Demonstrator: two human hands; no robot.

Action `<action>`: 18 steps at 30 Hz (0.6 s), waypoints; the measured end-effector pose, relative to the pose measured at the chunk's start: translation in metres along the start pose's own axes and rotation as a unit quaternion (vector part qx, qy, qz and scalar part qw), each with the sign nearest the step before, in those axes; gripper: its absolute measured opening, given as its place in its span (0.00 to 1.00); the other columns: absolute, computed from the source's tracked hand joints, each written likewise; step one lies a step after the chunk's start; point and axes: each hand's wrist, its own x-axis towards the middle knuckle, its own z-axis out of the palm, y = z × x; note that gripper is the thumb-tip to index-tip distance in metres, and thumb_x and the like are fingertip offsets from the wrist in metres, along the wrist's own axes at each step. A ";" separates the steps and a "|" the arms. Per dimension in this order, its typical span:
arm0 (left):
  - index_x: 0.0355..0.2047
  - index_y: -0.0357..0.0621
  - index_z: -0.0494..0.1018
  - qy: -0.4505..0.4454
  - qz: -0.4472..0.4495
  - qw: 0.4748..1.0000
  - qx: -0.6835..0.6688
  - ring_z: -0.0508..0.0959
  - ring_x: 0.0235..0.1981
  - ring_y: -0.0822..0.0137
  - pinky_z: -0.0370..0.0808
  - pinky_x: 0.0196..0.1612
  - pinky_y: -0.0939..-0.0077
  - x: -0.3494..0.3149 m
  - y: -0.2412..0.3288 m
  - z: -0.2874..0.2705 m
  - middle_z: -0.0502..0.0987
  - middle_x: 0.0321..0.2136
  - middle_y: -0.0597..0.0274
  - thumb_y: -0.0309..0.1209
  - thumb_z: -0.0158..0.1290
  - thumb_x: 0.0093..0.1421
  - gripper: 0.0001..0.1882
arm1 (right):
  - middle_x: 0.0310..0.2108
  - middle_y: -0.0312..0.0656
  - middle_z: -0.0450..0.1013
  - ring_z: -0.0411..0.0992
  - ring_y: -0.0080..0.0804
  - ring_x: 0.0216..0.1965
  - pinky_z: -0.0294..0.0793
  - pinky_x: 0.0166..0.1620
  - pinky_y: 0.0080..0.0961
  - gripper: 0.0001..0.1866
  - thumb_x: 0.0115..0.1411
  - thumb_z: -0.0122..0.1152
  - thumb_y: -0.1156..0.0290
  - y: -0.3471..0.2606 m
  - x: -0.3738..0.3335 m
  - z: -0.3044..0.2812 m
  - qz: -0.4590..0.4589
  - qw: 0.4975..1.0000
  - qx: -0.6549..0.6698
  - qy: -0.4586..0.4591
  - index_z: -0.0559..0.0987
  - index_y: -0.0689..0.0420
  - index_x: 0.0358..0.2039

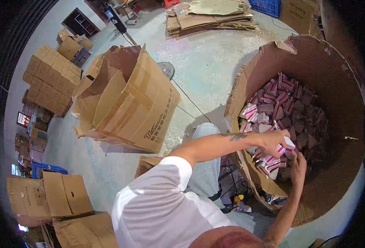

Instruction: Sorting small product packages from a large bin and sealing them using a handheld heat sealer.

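Note:
Inside a large, rounded cardboard bin [335,99] lies a heap of pink-and-white wedge pieces [279,99], shaped like toy cake slices. My left hand [273,144] reaches in over the near left rim, its fingers closed around a white-and-pink wedge piece [289,143]. From the near side comes my right hand [299,166], its thumb and fingers pressed together at the lower end of the same piece. Both hands meet just above the heap. My fingers partly hide the piece, and its far side cannot be seen.
An open cardboard box [145,99] stands on the floor to the left. Flattened cardboard [211,18] is stacked at the back. A cable [190,101] runs across the floor. Closed cartons [52,76] and a blue crate [265,6] stand farther off.

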 end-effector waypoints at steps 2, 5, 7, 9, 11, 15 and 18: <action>0.39 0.41 0.83 0.070 -0.061 0.995 0.028 0.71 0.55 0.45 0.69 0.58 0.63 0.000 -0.001 0.003 0.67 0.57 0.42 0.36 0.62 0.41 0.23 | 0.28 0.57 0.75 0.74 0.51 0.29 0.69 0.33 0.42 0.15 0.68 0.56 0.61 0.009 0.007 -0.004 0.029 0.971 -0.235 0.042 0.77 0.63 0.36; 0.45 0.47 0.83 0.105 -0.108 0.988 0.036 0.73 0.54 0.45 0.71 0.56 0.61 -0.002 0.004 0.011 0.68 0.56 0.41 0.35 0.62 0.42 0.26 | 0.31 0.60 0.74 0.73 0.60 0.33 0.69 0.35 0.46 0.16 0.69 0.53 0.60 0.012 0.009 0.002 -0.011 0.974 -0.221 0.044 0.77 0.62 0.40; 0.47 0.55 0.83 0.118 -0.089 0.989 0.027 0.74 0.52 0.46 0.72 0.55 0.62 -0.006 -0.004 0.018 0.70 0.56 0.47 0.36 0.62 0.41 0.28 | 0.34 0.58 0.75 0.72 0.55 0.34 0.70 0.39 0.41 0.18 0.71 0.50 0.58 0.007 0.008 0.003 0.017 0.996 -0.089 0.005 0.76 0.63 0.45; 0.44 0.54 0.84 0.110 -0.044 0.992 0.048 0.75 0.51 0.47 0.72 0.54 0.61 0.013 -0.005 0.029 0.72 0.53 0.45 0.37 0.63 0.38 0.27 | 0.39 0.54 0.77 0.74 0.52 0.37 0.73 0.41 0.37 0.17 0.70 0.51 0.62 0.042 0.002 -0.003 0.013 0.999 0.022 0.026 0.75 0.63 0.49; 0.41 0.50 0.85 0.132 -0.043 0.990 0.021 0.75 0.51 0.47 0.72 0.54 0.62 0.012 -0.006 0.031 0.72 0.53 0.44 0.37 0.63 0.38 0.24 | 0.39 0.53 0.78 0.75 0.51 0.38 0.74 0.42 0.37 0.15 0.68 0.54 0.65 0.069 0.004 0.001 -0.065 0.996 -0.036 0.052 0.76 0.62 0.49; 0.36 0.46 0.85 0.199 -0.061 0.978 0.001 0.74 0.51 0.47 0.72 0.53 0.61 0.003 -0.007 0.031 0.71 0.54 0.45 0.36 0.63 0.39 0.21 | 0.45 0.50 0.77 0.78 0.42 0.44 0.78 0.44 0.35 0.15 0.68 0.53 0.70 0.021 0.009 0.016 -0.042 0.980 -0.181 0.077 0.76 0.64 0.50; 0.35 0.43 0.85 0.204 -0.117 0.972 0.023 0.74 0.51 0.46 0.72 0.53 0.60 0.005 0.003 0.029 0.69 0.55 0.45 0.35 0.62 0.39 0.20 | 0.48 0.48 0.76 0.77 0.37 0.46 0.81 0.45 0.34 0.17 0.73 0.48 0.65 0.018 0.019 0.018 0.016 0.987 -0.140 0.075 0.76 0.66 0.51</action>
